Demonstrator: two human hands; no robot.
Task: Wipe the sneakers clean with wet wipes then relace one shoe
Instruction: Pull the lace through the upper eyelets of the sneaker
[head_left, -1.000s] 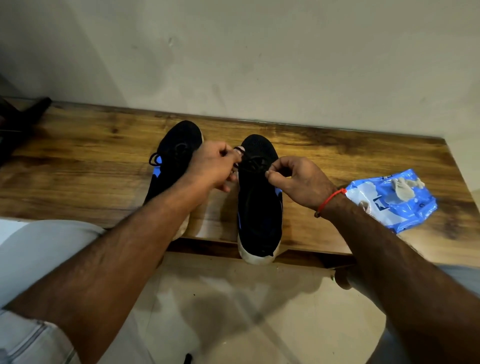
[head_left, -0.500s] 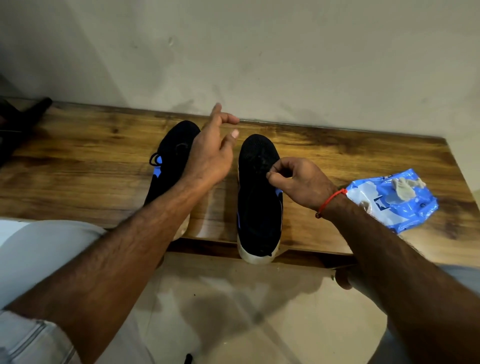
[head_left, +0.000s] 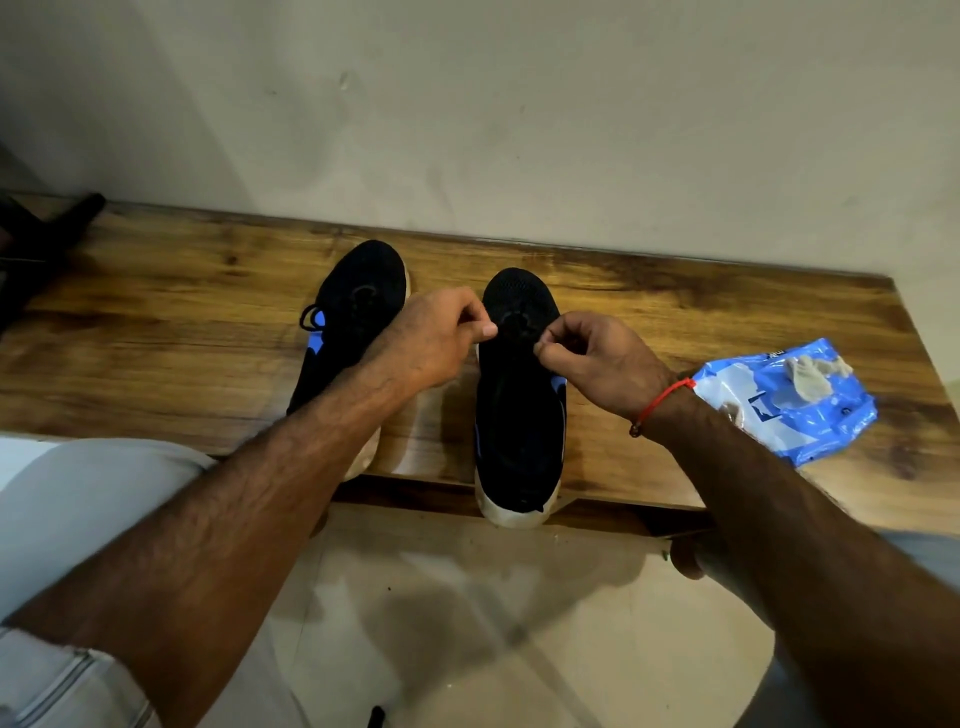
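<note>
Two black sneakers with blue accents and white soles stand on a wooden bench, toes toward the wall. The left sneaker has a lace loop at its left side; my forearm covers its heel. My left hand and my right hand meet over the laces of the right sneaker. Each hand pinches a black lace near the shoe's front eyelets. The lace itself is hard to make out against the black upper. My right wrist wears a red thread.
A blue wet-wipes pack lies on the bench to the right, with a crumpled used wipe on top. A dark object sits at the bench's far left. A wall rises right behind. The right sneaker's heel overhangs the front edge above a tiled floor.
My left hand, raised and open half a second ago, has come back down to the right sneaker and pinches the lace again. My right hand has stayed in place on the lace.
</note>
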